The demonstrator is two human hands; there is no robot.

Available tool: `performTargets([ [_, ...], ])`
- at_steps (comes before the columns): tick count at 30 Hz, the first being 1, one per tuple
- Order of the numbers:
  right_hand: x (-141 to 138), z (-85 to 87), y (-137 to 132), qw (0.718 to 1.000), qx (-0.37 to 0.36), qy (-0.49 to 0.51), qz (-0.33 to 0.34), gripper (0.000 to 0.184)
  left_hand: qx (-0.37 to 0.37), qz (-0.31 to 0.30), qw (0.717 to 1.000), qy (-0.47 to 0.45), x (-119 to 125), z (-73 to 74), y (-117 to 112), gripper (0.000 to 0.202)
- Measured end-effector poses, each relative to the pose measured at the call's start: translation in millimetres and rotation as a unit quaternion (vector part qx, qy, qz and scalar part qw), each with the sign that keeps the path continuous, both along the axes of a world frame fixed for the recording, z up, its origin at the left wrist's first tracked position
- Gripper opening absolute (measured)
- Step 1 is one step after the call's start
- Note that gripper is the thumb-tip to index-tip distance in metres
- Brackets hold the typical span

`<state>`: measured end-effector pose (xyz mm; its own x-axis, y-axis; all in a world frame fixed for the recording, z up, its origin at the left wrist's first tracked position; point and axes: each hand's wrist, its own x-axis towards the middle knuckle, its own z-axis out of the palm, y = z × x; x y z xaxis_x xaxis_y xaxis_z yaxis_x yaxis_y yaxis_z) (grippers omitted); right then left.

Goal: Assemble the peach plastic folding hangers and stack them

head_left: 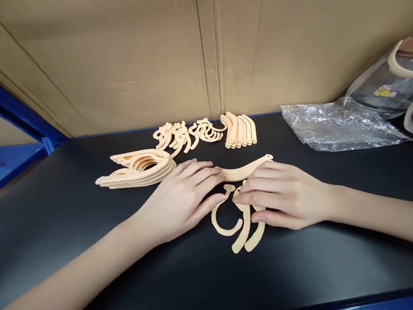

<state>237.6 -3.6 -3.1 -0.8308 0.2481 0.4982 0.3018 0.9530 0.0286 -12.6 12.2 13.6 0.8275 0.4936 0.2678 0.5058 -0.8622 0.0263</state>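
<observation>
On the table in front of me lie loose cream plastic hanger parts. A hook (228, 231) with a round tab lies in the middle, and beside it are two curved hanger arms (240, 240). My left hand (191, 196) is spread flat, its thumb at the hook and its fingertips touching the end of a long curved hanger piece (241, 172). My right hand (287, 193) rests palm down with fingers stretched over the upper parts of the two arms and near the long piece's right end. The covered ends of these parts are hidden.
A stack of cream hangers (137, 175) lies behind my left hand. Farther back are a pile of hooks (209, 131) and a row of curved arms (239, 130). A clear plastic bag (341, 127) and a transparent bag with a cream handle (378, 90) are at right. Cardboard (123, 50) stands behind.
</observation>
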Motion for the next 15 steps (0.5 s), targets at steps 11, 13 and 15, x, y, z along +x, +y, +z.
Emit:
performTargets([
  [11,-14,1.2,-16,0.998,-0.049,-0.049,-0.012,0.032,0.057,-0.014,0.998,0.005,-3,1.2,1,0.028],
  [13,-15,0.5,-16,0.998,-0.05,-0.045,-0.02,0.027,0.07,-0.014,0.997,0.004,-3,0.4,2,0.027],
  [15,-16,-0.6,-15,0.998,-0.042,-0.046,-0.033,0.029,0.084,-0.014,0.996,-0.001,-4,-0.6,2,0.026],
])
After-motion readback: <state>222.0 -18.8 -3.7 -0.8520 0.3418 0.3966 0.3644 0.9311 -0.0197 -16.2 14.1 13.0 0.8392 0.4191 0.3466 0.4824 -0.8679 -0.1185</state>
